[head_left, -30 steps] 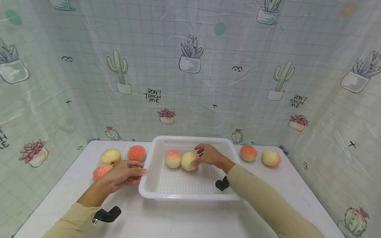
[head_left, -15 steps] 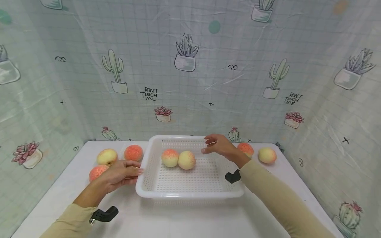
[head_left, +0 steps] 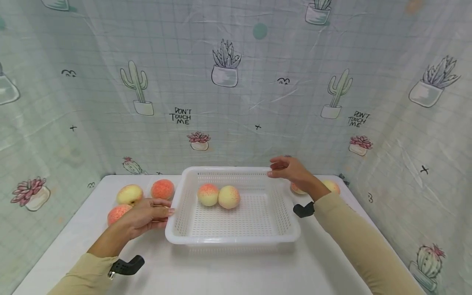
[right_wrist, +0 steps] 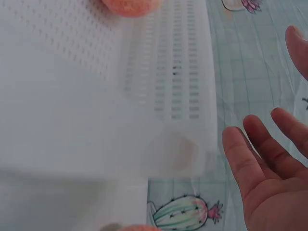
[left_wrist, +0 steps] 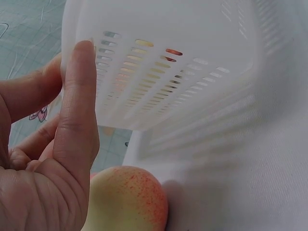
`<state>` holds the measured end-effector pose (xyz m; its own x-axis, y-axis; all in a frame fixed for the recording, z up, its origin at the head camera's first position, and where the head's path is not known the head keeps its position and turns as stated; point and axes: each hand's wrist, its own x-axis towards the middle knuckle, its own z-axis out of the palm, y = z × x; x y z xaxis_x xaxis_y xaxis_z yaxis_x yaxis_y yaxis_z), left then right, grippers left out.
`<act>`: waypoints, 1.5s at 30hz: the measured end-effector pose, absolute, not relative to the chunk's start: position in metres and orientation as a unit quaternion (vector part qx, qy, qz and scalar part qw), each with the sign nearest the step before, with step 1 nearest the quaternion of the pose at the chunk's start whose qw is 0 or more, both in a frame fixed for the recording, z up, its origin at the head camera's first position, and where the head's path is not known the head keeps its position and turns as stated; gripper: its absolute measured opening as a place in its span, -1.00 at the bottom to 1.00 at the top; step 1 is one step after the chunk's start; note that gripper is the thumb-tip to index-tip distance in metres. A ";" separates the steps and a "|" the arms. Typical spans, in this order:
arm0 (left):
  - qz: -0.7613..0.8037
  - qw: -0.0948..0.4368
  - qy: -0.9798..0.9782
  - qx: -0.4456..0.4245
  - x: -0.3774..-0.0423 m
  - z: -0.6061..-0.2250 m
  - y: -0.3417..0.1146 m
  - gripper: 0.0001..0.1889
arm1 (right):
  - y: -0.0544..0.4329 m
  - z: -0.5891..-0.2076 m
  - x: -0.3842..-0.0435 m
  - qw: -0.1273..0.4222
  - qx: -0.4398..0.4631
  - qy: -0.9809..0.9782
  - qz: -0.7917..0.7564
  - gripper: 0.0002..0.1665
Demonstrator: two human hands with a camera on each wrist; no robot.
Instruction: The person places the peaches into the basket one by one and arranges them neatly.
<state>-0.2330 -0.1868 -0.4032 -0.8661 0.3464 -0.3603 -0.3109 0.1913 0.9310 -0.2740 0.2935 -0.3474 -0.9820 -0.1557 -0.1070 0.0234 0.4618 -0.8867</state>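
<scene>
A white perforated plastic basket (head_left: 232,240) is on the table in the head view. Inside it, left of its middle, two peaches (head_left: 229,197) sit side by side. My left hand (head_left: 145,215) grips the basket's left rim; in the left wrist view the thumb and fingers (left_wrist: 79,103) pinch the wall from both sides. Over the far right corner of the basket is my right hand (head_left: 292,170), its fingers apart and holding nothing. Its spread fingers (right_wrist: 243,159) show beside the basket's rim in the right wrist view.
Three peaches, among them a yellow one (head_left: 130,194) and a red one (head_left: 162,189), lie left of the basket around my left hand. Right of it, two more peaches (head_left: 332,187) are partly hidden by my right arm. A cactus-print curtain (head_left: 236,102) encloses the white table (head_left: 217,272).
My right hand has let go of the right peach in the basket and moved right, to the far right corner. My left hand stays on the rim. The head view has shifted slightly.
</scene>
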 end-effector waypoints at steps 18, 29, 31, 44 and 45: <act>0.640 0.259 0.724 0.015 -0.234 -0.400 -0.193 -0.51 | 0.353 -0.366 -0.274 0.035 0.094 0.856 -0.508 -0.01; 0.636 0.258 0.727 0.010 -0.232 -0.402 -0.190 -0.48 | 0.375 -0.402 -0.276 -0.002 0.156 0.846 -0.509 -0.06; 0.635 0.257 0.728 0.007 -0.232 -0.402 -0.190 -0.48 | 0.376 -0.410 -0.276 -0.006 0.156 0.853 -0.498 -0.07; 0.638 0.257 0.726 0.002 -0.234 -0.404 -0.185 -0.48 | 0.370 -0.444 -0.277 -0.031 0.175 0.865 -0.469 0.03; 0.638 0.258 0.726 0.003 -0.234 -0.404 -0.185 -0.49 | 0.370 -0.446 -0.277 -0.031 0.177 0.866 -0.467 0.03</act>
<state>-0.2342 -0.1846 -0.4040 -0.8666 0.3338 -0.3708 -0.3249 0.1863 0.9272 -0.2775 0.3698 -0.4456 -0.9353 0.3360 -0.1115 0.2776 0.5008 -0.8198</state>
